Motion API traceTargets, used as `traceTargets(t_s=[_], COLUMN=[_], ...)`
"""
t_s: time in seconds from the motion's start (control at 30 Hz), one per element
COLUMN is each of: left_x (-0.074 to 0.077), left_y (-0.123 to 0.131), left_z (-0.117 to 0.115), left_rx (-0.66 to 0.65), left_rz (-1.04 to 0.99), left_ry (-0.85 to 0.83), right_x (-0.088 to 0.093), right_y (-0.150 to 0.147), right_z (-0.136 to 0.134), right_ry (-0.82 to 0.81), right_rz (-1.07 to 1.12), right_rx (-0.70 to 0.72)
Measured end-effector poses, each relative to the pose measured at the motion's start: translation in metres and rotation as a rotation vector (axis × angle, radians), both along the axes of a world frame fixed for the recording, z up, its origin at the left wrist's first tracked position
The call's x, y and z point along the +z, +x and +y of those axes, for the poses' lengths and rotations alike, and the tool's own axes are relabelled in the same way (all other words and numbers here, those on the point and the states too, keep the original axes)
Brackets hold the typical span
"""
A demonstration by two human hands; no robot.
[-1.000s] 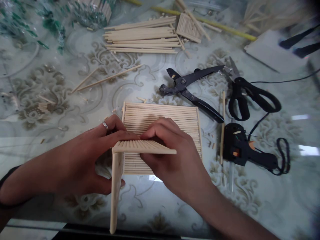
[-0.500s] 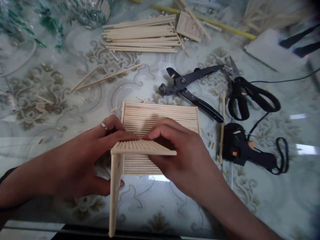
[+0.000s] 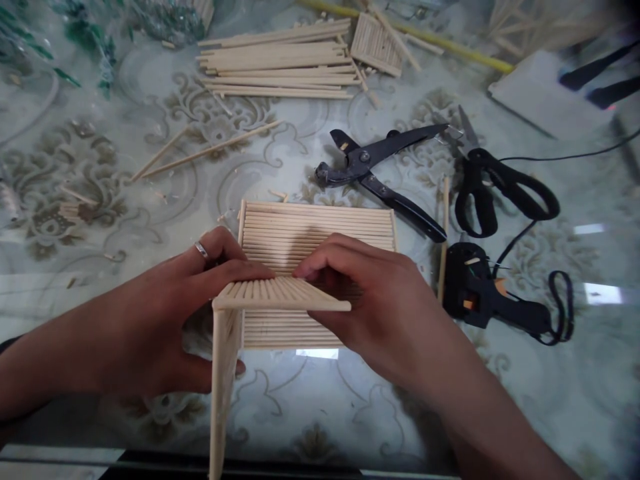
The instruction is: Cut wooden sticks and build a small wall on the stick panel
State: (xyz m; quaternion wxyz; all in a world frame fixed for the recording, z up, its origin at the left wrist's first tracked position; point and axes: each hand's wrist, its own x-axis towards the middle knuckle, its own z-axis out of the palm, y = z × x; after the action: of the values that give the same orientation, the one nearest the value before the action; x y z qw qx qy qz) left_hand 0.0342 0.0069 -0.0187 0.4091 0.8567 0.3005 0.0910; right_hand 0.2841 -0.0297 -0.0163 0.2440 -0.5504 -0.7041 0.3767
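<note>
An L-shaped pair of joined stick panels (image 3: 280,297) stands on edge over a flat panel of thin wooden sticks (image 3: 320,223) lying on the table. My left hand (image 3: 185,300) grips the upright piece near its corner, fingers along the far face and thumb beside the side panel (image 3: 223,380). A ring is on one of its fingers. My right hand (image 3: 365,287) holds the same piece, its fingertips pinching the far part and its other fingers behind the right end. Where the upright piece meets the flat panel is partly hidden by both hands.
Black cutting pliers (image 3: 373,163), black scissors (image 3: 485,187) and a black glue gun (image 3: 493,293) lie to the right. Behind are a pile of wooden sticks (image 3: 280,63) and a small stick panel (image 3: 376,43). Two loose sticks (image 3: 210,150) lie at the left.
The upright stick piece has shifted slightly left in view, with both hands still on it. The right hand's fingertips have moved a little away from the left's.
</note>
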Motion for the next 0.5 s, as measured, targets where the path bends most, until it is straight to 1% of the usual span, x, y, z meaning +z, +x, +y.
traceTargets(t_s=[0.1,0.23,0.3,0.43,0.5], left_x=[-0.0034,-0.0066,-0.0069,-0.0058,-0.0052], left_y=[-0.0024,-0.0046,-0.0047,-0.0046,-0.0047], left_z=[-0.001,-0.0028,-0.0027,-0.0009,-0.0003], left_rx=[-0.022,0.014,0.006,-0.053,-0.049], left_rz=[0.013,0.003,-0.002,0.024,0.019], left_ry=[-0.074,-0.11,-0.091,0.005,0.004], right_x=[-0.0004,-0.0017,-0.002,-0.0019,-0.002], right_y=[0.0003,0.0006,0.0006,0.0004,0.0007], right_z=[0.0,0.0003,0.0004,0.0005,0.0007], right_ry=[0.004,0.007,0.009,0.009,0.01], right_rz=[-0.001,-0.013,-0.016,-0.006,-0.001], right_rx=[-0.007,-0.012,-0.009,-0.007,-0.008])
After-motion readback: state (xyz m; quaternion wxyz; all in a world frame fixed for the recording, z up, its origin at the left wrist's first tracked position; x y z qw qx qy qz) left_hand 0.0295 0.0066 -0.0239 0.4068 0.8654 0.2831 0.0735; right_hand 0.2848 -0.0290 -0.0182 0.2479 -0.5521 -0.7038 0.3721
